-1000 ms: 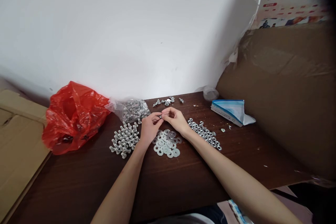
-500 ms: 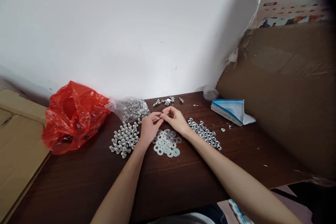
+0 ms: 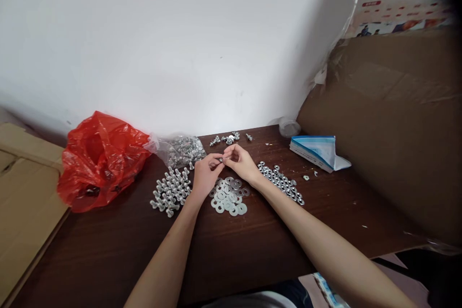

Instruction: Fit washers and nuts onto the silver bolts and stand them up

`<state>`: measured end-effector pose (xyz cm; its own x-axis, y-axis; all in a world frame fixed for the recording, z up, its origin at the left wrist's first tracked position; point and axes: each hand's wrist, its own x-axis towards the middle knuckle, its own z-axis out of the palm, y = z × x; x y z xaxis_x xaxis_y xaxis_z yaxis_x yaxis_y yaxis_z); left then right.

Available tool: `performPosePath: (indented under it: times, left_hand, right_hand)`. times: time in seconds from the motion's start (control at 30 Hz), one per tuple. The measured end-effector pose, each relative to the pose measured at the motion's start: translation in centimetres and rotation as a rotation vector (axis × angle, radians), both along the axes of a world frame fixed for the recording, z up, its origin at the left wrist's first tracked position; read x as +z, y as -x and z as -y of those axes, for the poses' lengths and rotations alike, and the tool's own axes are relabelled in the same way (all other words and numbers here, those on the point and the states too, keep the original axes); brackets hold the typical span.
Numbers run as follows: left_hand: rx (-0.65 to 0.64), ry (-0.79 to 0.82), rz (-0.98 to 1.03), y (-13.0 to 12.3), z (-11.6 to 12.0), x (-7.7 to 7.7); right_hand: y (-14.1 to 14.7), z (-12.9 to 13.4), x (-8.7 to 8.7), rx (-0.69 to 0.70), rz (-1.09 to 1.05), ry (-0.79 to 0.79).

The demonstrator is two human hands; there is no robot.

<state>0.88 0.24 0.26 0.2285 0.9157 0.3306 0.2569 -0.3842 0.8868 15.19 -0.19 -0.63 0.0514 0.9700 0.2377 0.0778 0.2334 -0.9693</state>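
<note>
A: What are the hands doing?
B: The left hand (image 3: 206, 174) and right hand (image 3: 242, 166) meet at the fingertips, thumbs and fingers pinching a small metal piece (image 3: 221, 160) between them

A: Can you tell what the piece is?
B: No, it is tiny and partly covered by the fingers. It is held above the table (image 3: 238, 255), between the two hands

A: And right around them?
B: Flat washers (image 3: 227, 204) lie overlapping in a loose pile between the forearms, on the near side of the hands. Pale bolts (image 3: 171, 191) are grouped left of the left wrist, many of them upright, and shiny nuts (image 3: 282, 183) are spread to the right of the right wrist

A: What about further out?
B: Beyond the fingers lie a few bolts with parts fitted on them (image 3: 230, 139). A clear bag of metal parts (image 3: 186, 150) sits behind the bolts, touching a crumpled red bag (image 3: 103, 159). On the right are a round clear container (image 3: 289, 128) and a blue and white packet (image 3: 314, 149)

A: At the edges?
B: Cardboard (image 3: 32, 211) on the left, a big brown box (image 3: 393, 139) on the right, a white wall (image 3: 180, 48) behind
</note>
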Motion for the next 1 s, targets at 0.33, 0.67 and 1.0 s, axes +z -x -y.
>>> performPosePath:
  times: [0.33,0.67,1.0]
  left_hand:
    - [-0.008,-0.02,-0.015,0.08,-0.08,-0.15]
    - [0.004,-0.02,-0.043,-0.02,0.0,0.04]
    - [0.022,-0.016,-0.04,-0.02,-0.03,0.11]
  right_hand:
    - [-0.15,0.13,0.1,-0.019,0.08,-0.035]
    - [-0.19,0.24,0.2,-0.022,0.114,-0.065]
    - [-0.29,0.25,0.31,-0.031,0.126,-0.033]
